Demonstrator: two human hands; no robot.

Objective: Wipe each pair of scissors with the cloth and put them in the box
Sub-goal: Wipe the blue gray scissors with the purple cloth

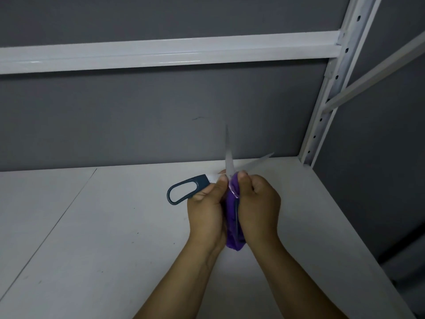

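left hand is curled round the scissors just below the pivot, with one dark blue handle loop sticking out past its knuckles towards the shelf's left edge. right hand is closed in a fist on the purple cloth, which is bunched between the two palms and hangs out below the wrists. the second handle shows only as a dark strip buried in that cloth. all of this is held above the white shelf, over its right half and close to the back edge.

the blades are spread wide. one stands nearly upright and the other leans towards the back right corner by the rack upright. both thumbs sit right at the base of the blades, and that looks like the main hazard. if the handles get squeezed while the cloth is worked, the blades would close on a thumb tip. a wipe pushed along the cutting edge rather than the flat could slice the cloth or the skin under it. the buried handle may also snag when the cloth is pulled free, which could jerk the open points. the box is not in view, so turning to find it with the blades open risks catching a tip on the upright or the wall.
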